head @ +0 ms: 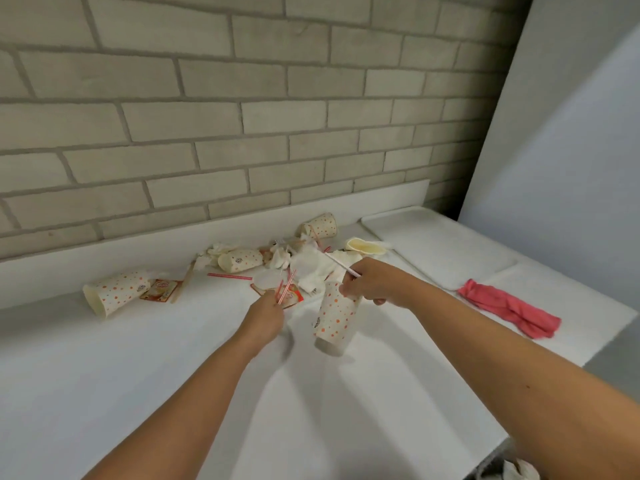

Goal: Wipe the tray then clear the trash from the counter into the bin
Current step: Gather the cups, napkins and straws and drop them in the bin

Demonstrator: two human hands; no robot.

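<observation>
Surface [173, 375]: white, set against a brick wall [242, 116].
Tray [440, 251]: white, flat at the right rear of the surface.
Pink cloth [509, 308]: crumpled, just beside the tray's near corner.
Trash pile: centre rear, left of the tray. It includes crumpled napkins [311, 268], a tipped cup [240, 259], a rear cup [320, 225] on its side, a loose straw [228, 276], a wooden stirrer [183, 284] and a sachet wrapper [161, 289].
Far-left cup [116, 292]: dotted, on its side, apart from the pile.
Left hand [265, 318]: fingers pinched on red-striped straws [285, 289] at the pile's near edge.
Right hand [372, 282]: fingers curled round the rim of a dotted paper cup [334, 322], hanging tilted above the surface, and also gripping a single straw [341, 265].
</observation>
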